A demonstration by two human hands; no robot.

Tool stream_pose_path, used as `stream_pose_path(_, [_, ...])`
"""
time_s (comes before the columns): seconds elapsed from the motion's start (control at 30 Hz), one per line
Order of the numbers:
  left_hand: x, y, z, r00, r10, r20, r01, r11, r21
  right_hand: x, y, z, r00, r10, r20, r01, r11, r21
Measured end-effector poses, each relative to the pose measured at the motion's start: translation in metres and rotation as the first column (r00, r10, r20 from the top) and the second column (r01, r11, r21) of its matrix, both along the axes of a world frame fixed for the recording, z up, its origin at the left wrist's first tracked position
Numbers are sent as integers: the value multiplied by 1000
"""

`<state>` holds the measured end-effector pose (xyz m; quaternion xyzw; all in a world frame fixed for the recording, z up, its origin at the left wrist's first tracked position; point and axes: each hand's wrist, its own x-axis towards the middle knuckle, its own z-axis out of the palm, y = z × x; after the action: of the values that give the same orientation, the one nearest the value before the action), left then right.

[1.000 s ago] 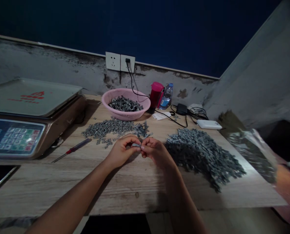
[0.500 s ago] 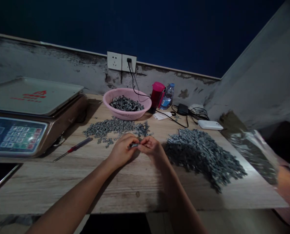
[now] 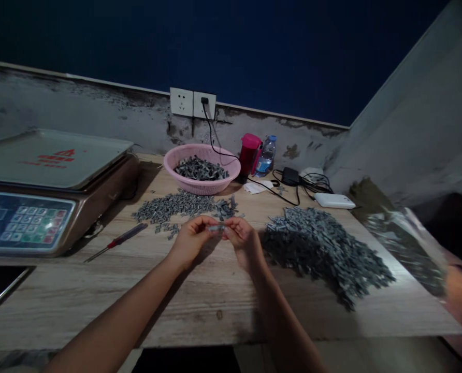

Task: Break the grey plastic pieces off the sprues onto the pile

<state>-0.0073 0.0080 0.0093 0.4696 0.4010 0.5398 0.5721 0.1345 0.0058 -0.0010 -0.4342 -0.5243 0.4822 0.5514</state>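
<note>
Between my two hands is a small grey piece (image 3: 216,228), pinched at its left end by my left hand (image 3: 194,238) and at its right end by my right hand (image 3: 241,237). Its exact kind is too small to make out. Just beyond my fingers lies a spread of small grey pieces (image 3: 169,206), with a few longer ones (image 3: 226,208) at its right edge. To the right of my right hand a large heap of grey strip-like pieces (image 3: 324,248) covers the table. A pink plastic basket (image 3: 202,187) behind holds more such strips.
A weighing scale (image 3: 56,207) stands at the left, a screwdriver (image 3: 116,242) beside it and a dark-screened device (image 3: 5,285) in front. At the back are a red cup (image 3: 249,155), a water bottle (image 3: 265,156), a black adapter (image 3: 290,176) and a white box-like device (image 3: 334,201).
My hands have turned slightly, and the fingers have shifted so that the grey piece now shows more plainly between them. The view has tipped up a little.
</note>
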Motion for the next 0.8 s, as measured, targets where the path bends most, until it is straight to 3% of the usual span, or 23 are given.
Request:
stream_pose_path(0.1, [2, -2, 1, 980, -45, 194, 69, 991, -119, 0, -2, 1, 999, 18, 26, -19, 1000, 21])
stream_pose_path(0.2, [2, -3, 1, 963, -83, 257, 125, 981, -149, 0, -2, 2, 1000, 14, -10, -14, 1000, 15])
stream_pose_path(0.4, [4, -2, -1, 960, -126, 251, 164, 977, -136, 3, 1, 4, 991, -42, -125, 42, 999, 1])
stream_pose_path(0.63, [4, -5, -2, 973, -97, 208, 117, 990, -85, 4, -5, 14, 993, 41, -110, -47, 998, -48])
stream_pose_path(0.8, [3, -8, 2, 960, -224, 169, 231, 973, -24, 10, -8, 21, 992, 78, -103, -85, 994, -68])
